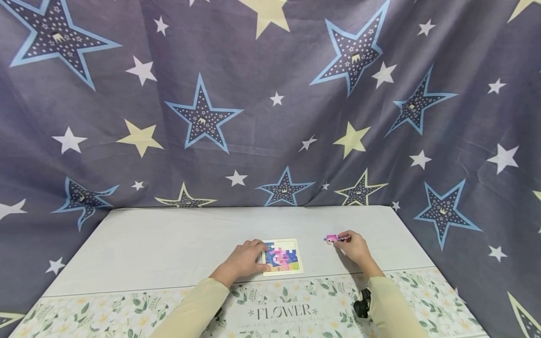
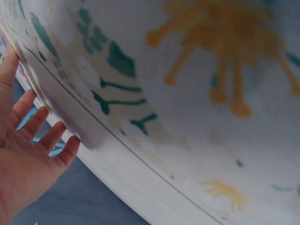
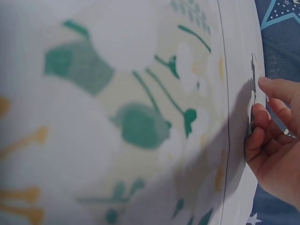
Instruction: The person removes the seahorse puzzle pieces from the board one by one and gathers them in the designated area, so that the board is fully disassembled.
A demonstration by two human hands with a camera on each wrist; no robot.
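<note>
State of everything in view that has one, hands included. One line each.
Puzzle: flat, face up, partly filled, bare patch along its far side.
Puzzle piece: apart from the puzzle, pinched in the right hand.
Right hand: holding the piece, thumb and fingers together.
Left hand: resting on the puzzle's left edge, fingers spread.
Tablecloth: spread over the table.
Curtain: hanging behind, lightly creased.

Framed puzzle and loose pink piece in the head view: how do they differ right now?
The framed puzzle lies on the table, with the left hand touching its left side; the pink piece is pinched in the right hand. The framed puzzle is much larger than the pink piece. The framed puzzle shows blue, pink and green, while the pink piece is mostly pink. Both have pink printing.
</note>
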